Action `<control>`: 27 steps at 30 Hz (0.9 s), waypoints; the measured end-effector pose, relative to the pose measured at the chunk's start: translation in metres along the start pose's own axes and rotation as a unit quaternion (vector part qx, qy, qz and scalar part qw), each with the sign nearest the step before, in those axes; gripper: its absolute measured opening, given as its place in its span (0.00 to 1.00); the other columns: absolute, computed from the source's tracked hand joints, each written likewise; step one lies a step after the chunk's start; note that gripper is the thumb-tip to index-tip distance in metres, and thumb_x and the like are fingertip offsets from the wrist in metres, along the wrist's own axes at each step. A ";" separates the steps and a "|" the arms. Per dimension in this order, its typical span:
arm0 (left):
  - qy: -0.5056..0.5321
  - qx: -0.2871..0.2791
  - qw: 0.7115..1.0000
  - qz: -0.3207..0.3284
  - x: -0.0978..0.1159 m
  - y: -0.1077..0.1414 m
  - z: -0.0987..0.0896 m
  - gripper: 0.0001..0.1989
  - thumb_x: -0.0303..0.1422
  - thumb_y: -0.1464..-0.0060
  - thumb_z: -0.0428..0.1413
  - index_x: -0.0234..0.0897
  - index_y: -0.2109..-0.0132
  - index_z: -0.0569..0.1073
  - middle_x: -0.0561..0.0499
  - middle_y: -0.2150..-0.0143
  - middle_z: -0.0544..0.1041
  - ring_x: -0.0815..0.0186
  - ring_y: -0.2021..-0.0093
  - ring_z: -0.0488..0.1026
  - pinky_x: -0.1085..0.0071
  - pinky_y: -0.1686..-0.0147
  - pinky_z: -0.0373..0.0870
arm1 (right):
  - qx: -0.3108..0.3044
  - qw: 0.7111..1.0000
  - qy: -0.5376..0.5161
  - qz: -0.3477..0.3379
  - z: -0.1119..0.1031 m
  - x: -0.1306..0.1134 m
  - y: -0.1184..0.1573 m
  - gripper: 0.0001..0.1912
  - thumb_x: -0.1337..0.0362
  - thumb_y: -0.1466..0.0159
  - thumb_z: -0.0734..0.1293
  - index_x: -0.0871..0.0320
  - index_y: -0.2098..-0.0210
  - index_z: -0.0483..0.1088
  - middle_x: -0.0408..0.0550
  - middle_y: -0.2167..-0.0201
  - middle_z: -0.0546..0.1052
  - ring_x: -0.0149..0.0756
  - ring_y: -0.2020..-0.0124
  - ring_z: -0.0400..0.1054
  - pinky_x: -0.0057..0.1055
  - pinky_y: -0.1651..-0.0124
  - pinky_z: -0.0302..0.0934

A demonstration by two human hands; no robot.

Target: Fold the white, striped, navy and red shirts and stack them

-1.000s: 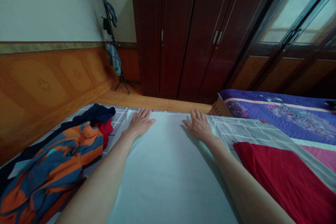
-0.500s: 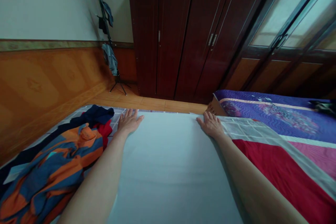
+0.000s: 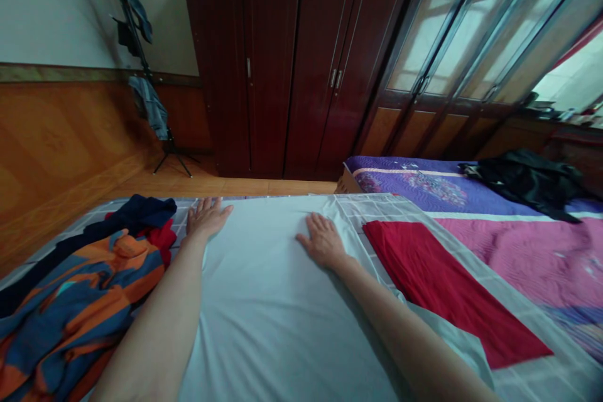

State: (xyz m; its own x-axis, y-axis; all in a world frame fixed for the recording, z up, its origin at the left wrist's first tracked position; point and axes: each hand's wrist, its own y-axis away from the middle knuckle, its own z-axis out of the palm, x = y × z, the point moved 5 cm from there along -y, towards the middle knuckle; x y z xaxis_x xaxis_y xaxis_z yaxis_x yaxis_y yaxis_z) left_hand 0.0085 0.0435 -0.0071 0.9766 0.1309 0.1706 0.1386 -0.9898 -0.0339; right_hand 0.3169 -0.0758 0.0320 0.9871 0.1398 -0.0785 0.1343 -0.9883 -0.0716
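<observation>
A pale light-blue cloth (image 3: 264,276), likely a garment, lies spread out in front of me, with soft creases across its lower part. My left hand (image 3: 207,217) rests flat at its far left corner, fingers outstretched. On the cloth's upper right part lies my right hand (image 3: 323,240), palm down with the fingers extended. Neither hand grips anything. Beside my left forearm is a heap with an orange and blue striped garment (image 3: 94,289), a navy garment (image 3: 141,210) and a bit of red cloth (image 3: 162,239). Right of my right forearm lies a folded red cloth (image 3: 443,282).
Everything lies on a grey checked sheet (image 3: 522,326). Beyond it to the right is a purple and pink bedspread (image 3: 499,245) with a black garment (image 3: 527,182) on it. A dark red wardrobe (image 3: 273,75) and a coat stand (image 3: 136,44) stand at the back.
My right hand has moved inward and nearer from the far right corner, and wrinkles now show in the pale cloth. My left hand stays at its corner. The view has turned right.
</observation>
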 end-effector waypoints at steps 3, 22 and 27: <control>0.006 0.002 1.000 -0.001 0.000 -0.001 0.001 0.37 0.53 0.41 0.32 0.36 0.33 0.51 0.40 0.31 0.47 0.50 0.32 0.41 0.46 0.38 0.41 | 0.015 0.995 0.028 0.092 -0.024 0.069 0.010 0.32 0.54 0.32 0.52 0.78 0.40 0.54 0.75 0.39 0.56 0.58 0.37 0.49 0.54 0.41 0.47; -0.008 0.031 0.999 0.028 0.013 0.019 -0.030 0.31 0.46 0.38 0.36 0.31 0.35 0.54 0.36 0.33 0.53 0.50 0.33 0.46 0.47 0.39 0.45 | 0.092 0.995 0.042 0.005 0.012 0.067 0.117 0.33 0.49 0.35 0.56 0.67 0.40 0.59 0.63 0.38 0.58 0.52 0.35 0.47 0.49 0.38 0.48; -0.014 0.030 0.993 0.113 0.062 0.074 -0.054 0.30 0.43 0.37 0.38 0.30 0.34 0.52 0.39 0.32 0.49 0.54 0.32 0.42 0.52 0.37 0.40 | 0.120 0.990 0.018 -0.067 0.001 0.045 0.126 0.29 0.54 0.36 0.58 0.67 0.41 0.62 0.63 0.36 0.56 0.53 0.35 0.44 0.52 0.37 0.45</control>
State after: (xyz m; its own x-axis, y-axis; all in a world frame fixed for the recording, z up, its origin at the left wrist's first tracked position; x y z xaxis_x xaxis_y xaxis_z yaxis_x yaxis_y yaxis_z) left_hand 0.0706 -0.0243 0.0546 0.9879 -0.0925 0.1243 -0.0767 -0.9890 -0.1265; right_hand 0.3780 -0.1944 0.0180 0.9649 0.2620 -0.0179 0.2433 -0.9176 -0.3144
